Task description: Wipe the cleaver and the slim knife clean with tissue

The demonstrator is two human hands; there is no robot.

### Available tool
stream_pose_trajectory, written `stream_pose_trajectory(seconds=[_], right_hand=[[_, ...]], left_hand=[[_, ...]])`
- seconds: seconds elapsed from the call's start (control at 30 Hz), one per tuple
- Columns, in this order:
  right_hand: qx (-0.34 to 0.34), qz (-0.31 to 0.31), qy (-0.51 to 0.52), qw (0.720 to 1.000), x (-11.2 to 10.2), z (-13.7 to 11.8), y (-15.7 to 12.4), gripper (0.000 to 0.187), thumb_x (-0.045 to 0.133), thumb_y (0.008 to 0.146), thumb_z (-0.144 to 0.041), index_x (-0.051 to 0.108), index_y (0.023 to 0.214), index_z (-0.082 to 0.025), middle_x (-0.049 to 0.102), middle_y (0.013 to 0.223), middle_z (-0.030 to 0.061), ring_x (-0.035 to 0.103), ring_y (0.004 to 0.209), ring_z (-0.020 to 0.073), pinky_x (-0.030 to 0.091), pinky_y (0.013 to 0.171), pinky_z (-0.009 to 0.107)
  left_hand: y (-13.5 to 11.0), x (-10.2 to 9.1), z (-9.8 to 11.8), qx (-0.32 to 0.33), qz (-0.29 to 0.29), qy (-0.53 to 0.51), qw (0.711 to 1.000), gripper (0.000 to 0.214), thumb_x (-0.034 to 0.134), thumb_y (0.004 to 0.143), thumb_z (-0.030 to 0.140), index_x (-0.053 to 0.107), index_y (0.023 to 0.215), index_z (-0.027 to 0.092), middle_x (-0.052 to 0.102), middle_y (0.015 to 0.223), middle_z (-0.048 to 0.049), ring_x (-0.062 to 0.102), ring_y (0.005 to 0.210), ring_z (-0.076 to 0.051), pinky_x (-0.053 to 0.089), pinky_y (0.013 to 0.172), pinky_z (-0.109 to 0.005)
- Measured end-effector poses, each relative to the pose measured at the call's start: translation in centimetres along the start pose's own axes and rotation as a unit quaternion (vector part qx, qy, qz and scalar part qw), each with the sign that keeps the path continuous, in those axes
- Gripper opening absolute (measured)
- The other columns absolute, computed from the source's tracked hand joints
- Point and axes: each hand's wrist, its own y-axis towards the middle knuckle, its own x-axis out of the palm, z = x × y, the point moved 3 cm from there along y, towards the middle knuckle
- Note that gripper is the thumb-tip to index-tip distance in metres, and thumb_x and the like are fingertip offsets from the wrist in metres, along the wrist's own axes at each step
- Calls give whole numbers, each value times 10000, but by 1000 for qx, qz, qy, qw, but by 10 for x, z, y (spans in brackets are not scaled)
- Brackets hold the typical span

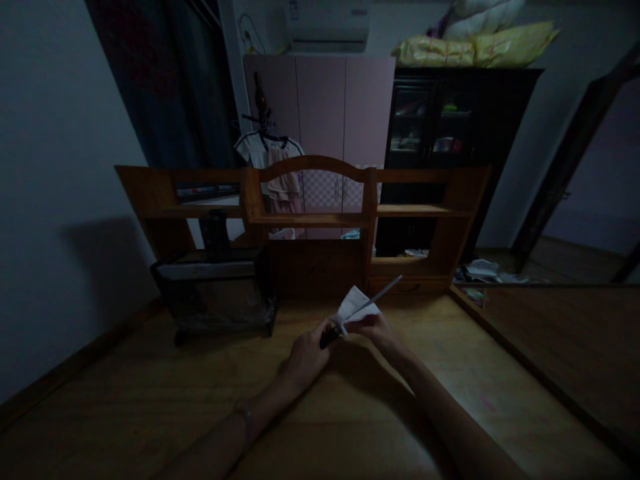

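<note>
A screwdriver (pixel 385 290) with a dark handle and a long, thin grey shaft slants up to the right above the wooden surface. My left hand (pixel 307 357) is closed around its handle, whose dark end shows below the fingers. Against the shaft, near the handle, lies a white tissue (pixel 356 305), partly folded and spread upward. My right hand (pixel 377 333) pinches the tissue from below and behind. The right fingertips are partly hidden by the tissue, and the dim light blurs fine detail.
Beneath my hands is a pale wooden board (pixel 210 400). A wooden shelf unit (pixel 315 267) runs along its far edge. At the left stands a dark-framed, box-like case (pixel 215 293). A raised wooden rim (pixel 530 363) borders the right side.
</note>
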Motion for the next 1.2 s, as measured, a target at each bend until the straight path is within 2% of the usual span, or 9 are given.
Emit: stream_pose_trajectory(seconds=[0.2,0.5,0.7,0.83,0.9,1.03,1.2], right_hand=[[0,1,-6,1000,2,3,0,338,849,533,-372,717,769,-169,735,790,46,674,747,220,522,735,353],[-14,16,-7,1000,2,0,2,364,833,546,-439,696,743,-165,709,721,45,651,691,210,519,639,324],[-14,9,-5,1000,0,4,3,296,811,596,-381,694,759,-163,701,742,40,626,672,188,492,596,292],[-6,-13,8,1000,-1,4,2,235,805,595,-301,688,731,-149,665,664,10,544,550,130,411,493,238],[-4,-27,26,999,1,3,1,191,793,584,-244,684,711,-153,655,654,2,527,542,122,397,490,234],[1,-41,95,995,2,0,-2,85,700,615,-237,647,658,-187,645,656,0,574,607,157,454,585,275],[19,-58,182,981,-1,-4,-1,182,600,662,-401,570,618,-227,666,675,39,649,692,271,495,681,424]], left_hand=[[-1,2,-1,4,-1,-2,1000,206,577,839,327,638,1014,238,709,884,-25,654,805,-196,402,671,-236],[-2,0,6,-10,-9,18,1000,253,551,826,252,675,1043,210,718,918,-60,652,818,-206,441,724,-253],[-2,0,8,-14,-11,-2,1000,262,545,820,259,682,1038,204,722,910,-67,657,832,-226,455,730,-267],[-3,-1,9,-15,-17,-8,1000,274,551,822,275,675,1056,204,722,922,-66,655,850,-229,456,735,-268],[-3,-2,9,-5,-18,-16,1000,280,553,826,290,669,1068,210,720,946,-62,652,853,-226,454,728,-263],[-3,-1,6,3,-20,-31,999,252,541,844,311,665,1040,213,715,895,-44,647,796,-207,444,695,-253],[-2,2,2,27,-18,-50,998,203,545,854,315,651,988,206,708,898,-31,644,794,-188,422,668,-232]])
